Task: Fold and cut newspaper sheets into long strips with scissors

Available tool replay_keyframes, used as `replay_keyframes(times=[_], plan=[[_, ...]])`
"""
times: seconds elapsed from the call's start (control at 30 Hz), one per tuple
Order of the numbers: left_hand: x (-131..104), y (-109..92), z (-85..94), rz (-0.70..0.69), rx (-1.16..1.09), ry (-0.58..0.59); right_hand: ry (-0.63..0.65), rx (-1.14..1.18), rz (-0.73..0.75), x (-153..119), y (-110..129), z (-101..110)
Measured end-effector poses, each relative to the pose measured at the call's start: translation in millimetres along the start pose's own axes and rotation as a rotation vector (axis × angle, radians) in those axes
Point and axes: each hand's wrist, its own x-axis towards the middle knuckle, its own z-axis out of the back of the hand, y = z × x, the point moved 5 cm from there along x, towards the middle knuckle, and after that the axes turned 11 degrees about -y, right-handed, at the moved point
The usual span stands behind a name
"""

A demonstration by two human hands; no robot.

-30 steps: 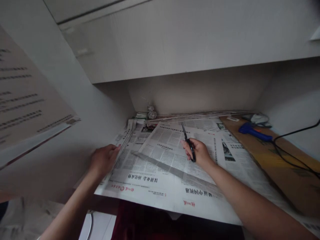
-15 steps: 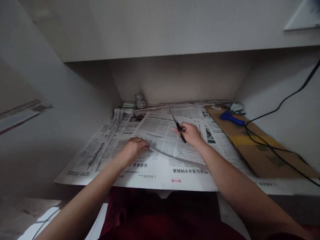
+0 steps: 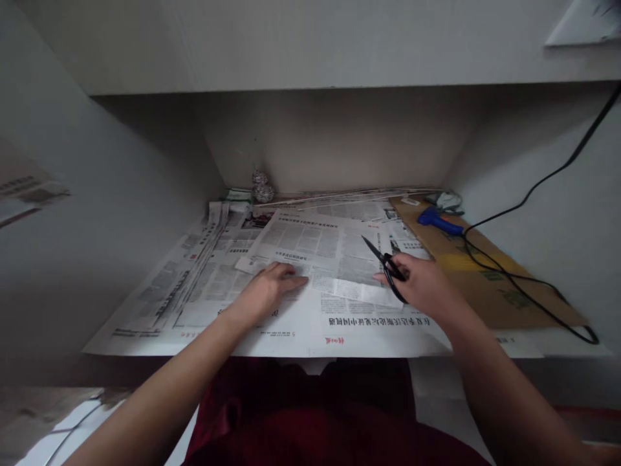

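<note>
The loose newspaper sheet (image 3: 310, 236) lies on top of newspapers that cover the desk, its near edge slanting down to the right. My left hand (image 3: 269, 291) rests at this edge, with thumb and fingers somewhat apart on the paper. Black-handled scissors (image 3: 391, 272) are in my right hand (image 3: 422, 281), blades pointing up and left above the right part of the sheet. The blades look closed together. Some of my right fingers are hidden behind the handles.
Long folded newspaper strips (image 3: 198, 265) lie at left. Thin paper sticks (image 3: 354, 194) run along the back, beside a small woven gourd-shaped object (image 3: 262, 186). A blue glue gun (image 3: 439, 222) with a black cord (image 3: 509, 272) sits on cardboard (image 3: 466, 272) at right. An overhanging panel (image 3: 310, 45) is above.
My right hand has drawn the scissors to the right and nearer. The sheet's near edge, raised in a curve before, now lies flatter. My left hand stays near that edge.
</note>
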Motion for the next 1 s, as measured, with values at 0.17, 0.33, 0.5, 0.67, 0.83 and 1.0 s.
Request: replay_keyframes(times=[0.17, 0.33, 0.5, 0.67, 0.83, 1.0], plan=[[-17.3, -22.7, -9.5, 0.052, 0.039, 0.079, 0.022, -0.184, -0.011, -18.7, -8.3, 6.9], [-19.9, -31.5, -16.7, 0.13, -0.008, 0.139, -0.181, -0.324, 0.031, -21.4, 21.1, 27.5], [-18.6, -37.5, -18.4, 0.139, 0.006, 0.148, 0.073, -0.058, 0.349, -39.3, 91.0, -22.9], [-30.1, -13.7, -8.2, 0.169, -0.002, 0.174, 0.173, -0.011, 0.334, -55.4, 94.4, -55.2], [-61.3, 57.4, 16.9, 0.482, 0.117, 0.132, 0.15, -0.118, 0.141, -67.5, 41.3, -30.9], [-73.6, 79.3, 21.3, 0.556, 0.145, 0.108, 0.058, -0.17, 0.029, -81.3, 1.5, -14.5]])
